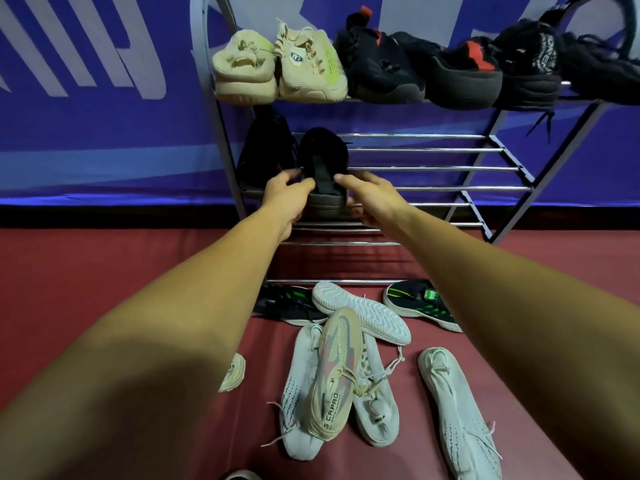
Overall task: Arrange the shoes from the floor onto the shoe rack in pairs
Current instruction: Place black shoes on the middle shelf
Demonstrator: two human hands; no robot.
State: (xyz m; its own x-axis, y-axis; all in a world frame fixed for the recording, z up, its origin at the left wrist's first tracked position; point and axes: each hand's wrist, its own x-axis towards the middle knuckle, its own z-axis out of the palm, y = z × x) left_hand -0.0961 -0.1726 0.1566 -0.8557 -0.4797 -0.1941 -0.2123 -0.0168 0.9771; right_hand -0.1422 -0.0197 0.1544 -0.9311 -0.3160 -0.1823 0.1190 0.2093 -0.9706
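Observation:
A black shoe (323, 157) rests heel-first toward me on the middle shelf of the metal shoe rack (433, 168). My left hand (285, 195) grips its heel from the left and my right hand (372, 197) grips it from the right. Another black shoe (265, 147) stands just left of it on the same shelf. The top shelf carries a beige pair (277, 64) and several black shoes (450, 71). On the floor in front lie white shoes (457, 410), a beige shoe (334, 375) and two black-and-green shoes (419, 303).
The rack stands against a blue banner wall (104, 116) on a red floor (104, 271). The right part of the middle shelf shows bare chrome bars. The bottom shelf bars (339, 233) hold nothing. The floor shoes are piled between my forearms.

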